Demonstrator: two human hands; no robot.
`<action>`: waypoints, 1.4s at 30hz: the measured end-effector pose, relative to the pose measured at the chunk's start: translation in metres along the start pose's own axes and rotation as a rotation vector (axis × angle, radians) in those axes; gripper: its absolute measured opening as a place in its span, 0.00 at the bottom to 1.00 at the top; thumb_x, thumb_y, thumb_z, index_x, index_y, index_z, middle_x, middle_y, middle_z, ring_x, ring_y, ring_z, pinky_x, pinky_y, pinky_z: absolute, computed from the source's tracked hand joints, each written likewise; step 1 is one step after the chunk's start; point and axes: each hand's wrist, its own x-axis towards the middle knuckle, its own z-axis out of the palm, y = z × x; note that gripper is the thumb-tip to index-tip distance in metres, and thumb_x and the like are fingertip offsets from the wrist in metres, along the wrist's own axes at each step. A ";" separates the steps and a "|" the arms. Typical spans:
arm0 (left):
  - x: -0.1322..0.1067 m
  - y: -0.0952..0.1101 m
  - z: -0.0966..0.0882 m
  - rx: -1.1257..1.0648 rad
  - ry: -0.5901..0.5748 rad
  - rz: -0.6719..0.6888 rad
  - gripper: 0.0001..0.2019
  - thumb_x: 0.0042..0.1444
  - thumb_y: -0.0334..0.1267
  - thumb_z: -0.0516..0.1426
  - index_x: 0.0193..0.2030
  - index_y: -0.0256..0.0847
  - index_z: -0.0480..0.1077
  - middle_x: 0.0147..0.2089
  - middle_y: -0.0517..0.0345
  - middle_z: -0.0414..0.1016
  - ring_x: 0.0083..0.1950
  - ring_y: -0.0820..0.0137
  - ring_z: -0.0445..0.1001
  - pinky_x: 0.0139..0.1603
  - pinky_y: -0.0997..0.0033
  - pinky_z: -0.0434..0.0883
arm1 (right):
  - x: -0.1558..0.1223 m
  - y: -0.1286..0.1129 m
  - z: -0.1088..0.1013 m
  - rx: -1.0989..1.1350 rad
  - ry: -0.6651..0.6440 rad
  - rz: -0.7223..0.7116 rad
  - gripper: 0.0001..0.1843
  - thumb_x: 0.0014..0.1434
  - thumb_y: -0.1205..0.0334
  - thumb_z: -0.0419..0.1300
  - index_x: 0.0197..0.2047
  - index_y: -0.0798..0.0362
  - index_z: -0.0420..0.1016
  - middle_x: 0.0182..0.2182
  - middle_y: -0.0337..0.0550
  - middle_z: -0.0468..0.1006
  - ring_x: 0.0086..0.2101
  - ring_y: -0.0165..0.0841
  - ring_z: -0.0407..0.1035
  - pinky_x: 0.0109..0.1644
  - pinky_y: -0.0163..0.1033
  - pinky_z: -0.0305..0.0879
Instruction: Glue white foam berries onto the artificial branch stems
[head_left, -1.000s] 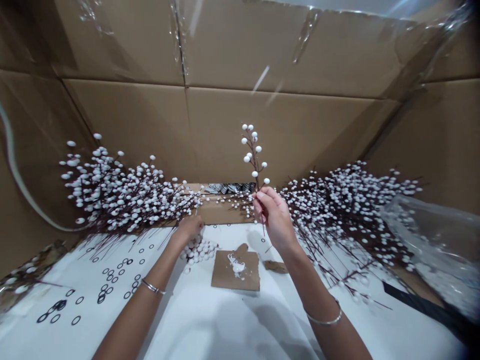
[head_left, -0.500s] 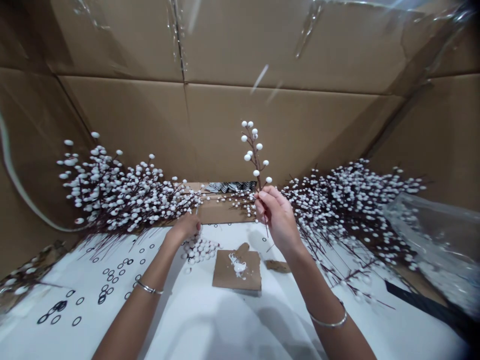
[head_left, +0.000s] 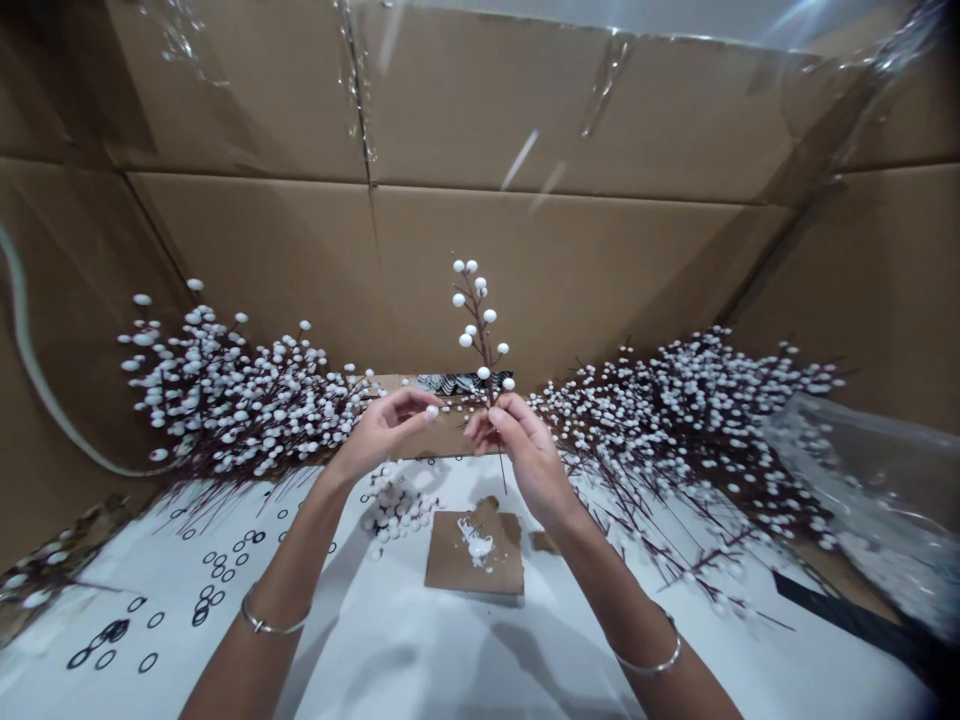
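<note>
My right hand (head_left: 521, 450) pinches the thin brown stem of a berry sprig (head_left: 478, 322) and holds it upright, its white balls above my fingers. My left hand (head_left: 386, 428) is raised beside it, pinching one small white ball (head_left: 432, 411) at its fingertips, a short gap from the sprig. Below my hands a heap of loose white balls (head_left: 397, 505) lies on the white table (head_left: 420, 650), beside a cardboard square with a blob of white glue (head_left: 475, 551).
Heaps of white-berry branches lie at the back left (head_left: 232, 395) and back right (head_left: 697, 420). Several small black rings (head_left: 214, 580) are scattered at the left. Cardboard walls (head_left: 585, 270) enclose the table. A clear plastic bag (head_left: 870, 480) sits at the right.
My left hand has risen from the heap of loose balls with one ball pinched. My right hand has moved the sprig a little left, toward it.
</note>
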 end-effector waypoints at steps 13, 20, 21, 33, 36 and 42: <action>-0.014 0.037 0.029 -0.266 0.071 0.024 0.11 0.54 0.37 0.64 0.43 0.36 0.73 0.45 0.49 0.78 0.47 0.66 0.77 0.52 0.65 0.74 | -0.004 0.009 0.009 0.096 -0.025 -0.103 0.07 0.64 0.57 0.54 0.35 0.49 0.67 0.37 0.41 0.74 0.42 0.34 0.69 0.54 0.44 0.64; -0.012 0.040 0.037 -0.248 0.165 0.012 0.11 0.56 0.39 0.63 0.45 0.39 0.76 0.45 0.51 0.79 0.47 0.68 0.77 0.51 0.71 0.73 | -0.006 0.005 0.012 0.095 -0.008 -0.143 0.07 0.64 0.59 0.55 0.34 0.49 0.68 0.36 0.40 0.73 0.40 0.33 0.69 0.53 0.43 0.64; -0.012 0.038 0.038 -0.263 0.190 0.019 0.11 0.56 0.39 0.63 0.45 0.39 0.75 0.46 0.52 0.79 0.47 0.68 0.77 0.50 0.71 0.73 | -0.006 0.005 0.012 0.098 -0.009 -0.144 0.07 0.64 0.59 0.55 0.34 0.49 0.67 0.36 0.40 0.74 0.40 0.33 0.69 0.53 0.42 0.64; -0.015 0.030 0.055 -0.428 0.367 -0.031 0.10 0.55 0.41 0.64 0.41 0.39 0.77 0.41 0.55 0.80 0.43 0.70 0.78 0.49 0.74 0.71 | -0.008 0.003 0.009 -0.013 -0.008 -0.137 0.08 0.61 0.59 0.59 0.31 0.51 0.67 0.35 0.41 0.76 0.42 0.35 0.71 0.53 0.43 0.65; -0.015 0.032 0.058 -0.427 0.373 -0.034 0.09 0.55 0.40 0.64 0.40 0.40 0.77 0.40 0.56 0.80 0.43 0.71 0.78 0.49 0.75 0.71 | -0.008 0.002 0.008 -0.027 0.003 -0.131 0.08 0.61 0.59 0.59 0.31 0.51 0.67 0.34 0.41 0.76 0.42 0.35 0.72 0.52 0.42 0.65; -0.017 0.035 0.061 -0.419 0.377 -0.008 0.09 0.56 0.40 0.64 0.41 0.39 0.77 0.39 0.56 0.81 0.42 0.72 0.78 0.48 0.75 0.72 | -0.007 0.001 0.006 -0.026 0.000 -0.117 0.08 0.62 0.60 0.59 0.31 0.51 0.68 0.35 0.40 0.78 0.41 0.34 0.73 0.51 0.41 0.67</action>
